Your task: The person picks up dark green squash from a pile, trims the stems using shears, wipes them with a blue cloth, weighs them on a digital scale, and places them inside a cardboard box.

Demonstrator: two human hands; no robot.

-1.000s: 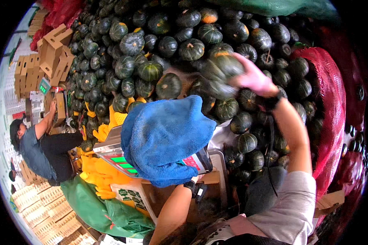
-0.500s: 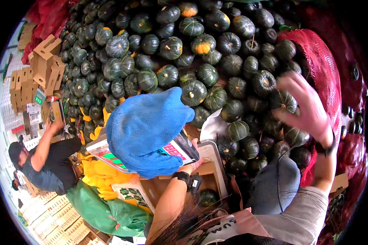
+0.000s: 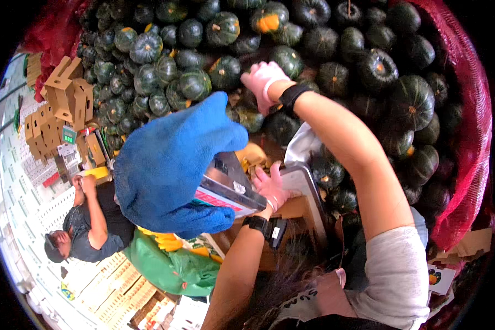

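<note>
My pink-gloved right hand (image 3: 261, 82) reaches into the dark green squash pile, fingers bent and apart against the squash (image 3: 285, 62); whether it touches one is unclear. My left hand (image 3: 270, 186), also gloved, is spread at the right edge of a scale (image 3: 228, 181), holding nothing visible. A blue cloth (image 3: 165, 165) drapes over the scale, hiding much of it. Beneath and right of the scale are a cardboard box (image 3: 294, 214) and a pale-rimmed tray (image 3: 312, 198). A white crumpled sheet (image 3: 300, 143) lies behind them.
A co-worker (image 3: 91, 225) at the left has both hands near stacked cardboard boxes (image 3: 63, 96). Red mesh sacking (image 3: 473, 126) borders the pile on the right. A green sack (image 3: 165, 269) and yellow padding (image 3: 170, 239) lie at the lower left.
My right hand let go of a squash, swung right, then came back left into the pile. My left fingers now show more beside the scale. The view has shifted.
</note>
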